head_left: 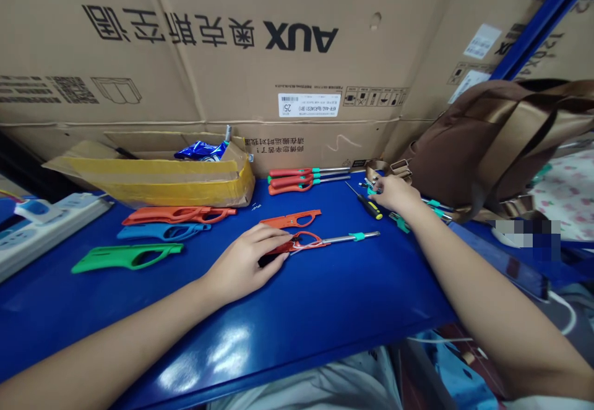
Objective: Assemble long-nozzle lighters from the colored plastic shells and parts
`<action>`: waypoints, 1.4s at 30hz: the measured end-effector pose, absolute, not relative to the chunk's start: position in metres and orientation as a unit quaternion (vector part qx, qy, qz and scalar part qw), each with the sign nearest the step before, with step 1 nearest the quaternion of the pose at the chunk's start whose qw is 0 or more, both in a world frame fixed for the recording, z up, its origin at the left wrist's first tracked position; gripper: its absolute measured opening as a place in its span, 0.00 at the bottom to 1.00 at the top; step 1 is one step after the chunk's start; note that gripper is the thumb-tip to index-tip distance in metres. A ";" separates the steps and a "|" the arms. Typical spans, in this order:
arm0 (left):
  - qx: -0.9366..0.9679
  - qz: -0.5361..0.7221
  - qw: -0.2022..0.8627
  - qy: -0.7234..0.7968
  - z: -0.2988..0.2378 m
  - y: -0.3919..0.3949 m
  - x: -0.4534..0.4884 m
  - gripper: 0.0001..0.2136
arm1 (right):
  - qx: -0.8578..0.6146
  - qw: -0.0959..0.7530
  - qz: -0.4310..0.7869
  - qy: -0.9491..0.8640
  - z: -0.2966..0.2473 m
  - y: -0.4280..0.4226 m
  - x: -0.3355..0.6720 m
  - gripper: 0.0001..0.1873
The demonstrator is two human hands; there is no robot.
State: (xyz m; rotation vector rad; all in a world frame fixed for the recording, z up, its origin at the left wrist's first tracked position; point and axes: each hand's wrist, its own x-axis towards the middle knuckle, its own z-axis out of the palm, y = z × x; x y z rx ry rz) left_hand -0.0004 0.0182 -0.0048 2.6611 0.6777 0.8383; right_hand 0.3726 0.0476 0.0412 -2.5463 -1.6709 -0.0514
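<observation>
While the left hand (250, 260) lies palm down, fingers and thumb bent about the grip of a red lighter (312, 241), the right hand (396, 195) reaches beyond it to small teal parts (371, 189); whether its fingertips have closed on one, I cannot tell from my remote view. To do this well, I judge that the left hold should be light but firm, leaving the lighter flat and its white wire (306, 247) untugged, while the right fingertips lift a single part without dragging its neighbours. Lighter: within the left grasp, near mid-tabletop, metal tube (341, 239) pointing toward the right edge. Just beyond it: an orange casing half (299, 219). Screwdriver (371, 208): just beside the right fingertips. Three lighters (292, 182): side by side near the far edge of the tabletop (325, 311).
</observation>
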 end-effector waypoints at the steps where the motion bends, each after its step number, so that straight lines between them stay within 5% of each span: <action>1: 0.919 0.290 0.134 0.233 -0.005 0.018 0.000 0.14 | -0.835 0.046 -0.015 -0.548 0.040 0.048 0.373 0.13; 21: 0.930 0.279 0.093 0.222 -0.003 0.020 0.000 0.13 | -0.803 0.083 0.003 -0.591 0.035 0.054 0.378 0.04; 28: 0.931 0.282 0.096 0.213 -0.002 0.020 -0.001 0.13 | -0.776 0.217 0.020 -0.592 0.045 0.051 0.375 0.07; 35: 0.930 0.279 0.105 0.214 -0.002 0.018 -0.001 0.14 | -0.586 0.386 0.207 -0.682 0.040 0.032 0.321 0.28; 42: 0.928 0.278 0.114 0.220 -0.001 0.018 0.000 0.14 | -0.561 0.267 0.140 -0.771 0.031 0.015 0.293 0.06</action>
